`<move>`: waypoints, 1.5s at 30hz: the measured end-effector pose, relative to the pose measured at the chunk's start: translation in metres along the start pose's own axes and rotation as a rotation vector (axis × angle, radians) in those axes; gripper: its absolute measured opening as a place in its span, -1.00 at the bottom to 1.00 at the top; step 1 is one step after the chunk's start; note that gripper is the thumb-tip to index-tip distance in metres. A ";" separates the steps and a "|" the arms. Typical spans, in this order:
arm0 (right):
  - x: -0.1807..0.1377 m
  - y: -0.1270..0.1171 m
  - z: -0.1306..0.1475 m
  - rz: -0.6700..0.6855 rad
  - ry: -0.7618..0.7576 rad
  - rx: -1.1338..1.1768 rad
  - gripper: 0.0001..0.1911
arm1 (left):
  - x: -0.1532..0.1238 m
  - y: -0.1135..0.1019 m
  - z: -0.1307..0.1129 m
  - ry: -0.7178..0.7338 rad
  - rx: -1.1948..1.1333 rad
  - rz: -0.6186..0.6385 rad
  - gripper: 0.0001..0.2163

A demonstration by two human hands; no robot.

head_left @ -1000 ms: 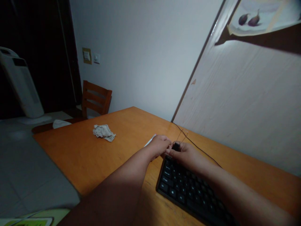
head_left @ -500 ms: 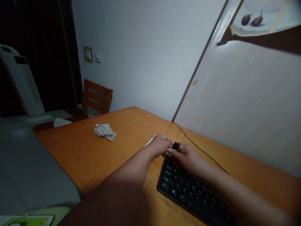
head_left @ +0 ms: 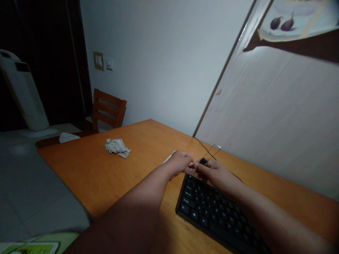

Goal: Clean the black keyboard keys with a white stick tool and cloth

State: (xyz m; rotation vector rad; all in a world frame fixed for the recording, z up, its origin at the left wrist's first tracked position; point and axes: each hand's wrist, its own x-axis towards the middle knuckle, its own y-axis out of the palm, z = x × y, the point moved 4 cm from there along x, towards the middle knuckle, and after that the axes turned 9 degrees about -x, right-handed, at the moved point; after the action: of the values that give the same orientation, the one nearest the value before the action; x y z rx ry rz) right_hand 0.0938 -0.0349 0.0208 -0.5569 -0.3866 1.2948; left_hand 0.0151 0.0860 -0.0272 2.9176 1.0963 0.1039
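Note:
Over the far left corner of a black keyboard (head_left: 209,211), my two hands meet. My left hand (head_left: 181,164) is closed, pinching what looks like the rim of thin-framed eyeglasses (head_left: 217,151). Their slender temples stick out beyond my right hand (head_left: 213,173). That hand is closed too, with a small black object (head_left: 203,161) between thumb and fingers; its kind is unclear. Behind my left wrist the edge of a flat white thing (head_left: 169,157) shows, mostly hidden. My right forearm covers part of the keyboard.
A crumpled pale cloth (head_left: 118,147) lies on the wooden table (head_left: 143,137). A thin dark cable (head_left: 201,144) runs along the wall side behind my right hand. A wooden chair (head_left: 109,109) stands past the far end. A tall white appliance (head_left: 26,91) is at left.
My right hand has shifted slightly right with the black object, and the thin temples have swung right. More of the keyboard's far left corner shows. My left hand is nearly still.

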 end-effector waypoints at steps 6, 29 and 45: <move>-0.002 -0.001 -0.003 0.084 -0.099 0.060 -0.54 | -0.005 0.001 -0.011 -0.028 -0.031 0.019 -0.91; -0.004 0.003 0.002 0.122 -0.091 -0.082 -0.52 | -0.033 0.004 -0.065 0.083 -0.264 0.248 -0.59; 0.003 0.006 0.000 0.085 -0.168 -0.221 -0.60 | -0.043 0.009 -0.076 0.105 -0.335 0.297 -0.57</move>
State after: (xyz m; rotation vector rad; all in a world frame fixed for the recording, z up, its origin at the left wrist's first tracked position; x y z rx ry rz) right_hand 0.0899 -0.0314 0.0175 -0.6576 -0.6572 1.3949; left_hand -0.0167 0.0502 0.0468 2.7656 0.5752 0.4078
